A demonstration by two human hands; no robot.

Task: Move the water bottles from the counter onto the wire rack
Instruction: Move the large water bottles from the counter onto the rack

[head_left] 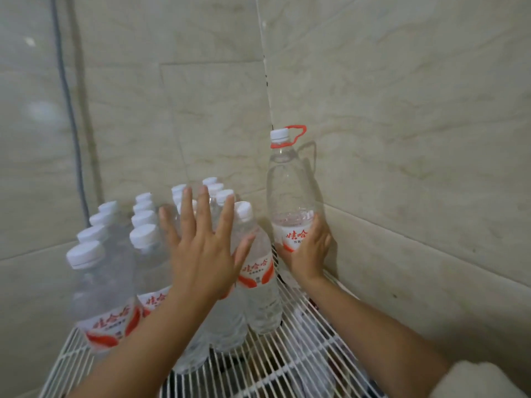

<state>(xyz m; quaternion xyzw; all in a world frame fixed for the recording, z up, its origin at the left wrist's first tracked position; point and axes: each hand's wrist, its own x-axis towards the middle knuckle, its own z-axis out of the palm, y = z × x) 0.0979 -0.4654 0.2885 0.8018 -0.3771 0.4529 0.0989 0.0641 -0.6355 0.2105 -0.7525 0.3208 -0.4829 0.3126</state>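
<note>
Gripping tall bottle at label, right hand, rack far corner; left hand open, steadying bottles. Seemingly heavy, slick; best held low.

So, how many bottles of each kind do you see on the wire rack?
Small bottles: 14 caps visible; the left hand may hide more.
Tall bottle with red handle: 1, gripped by the right hand.
Total: 15 visible.

Dim, flat light; soft blur, wide-angle bending at the edges
</note>
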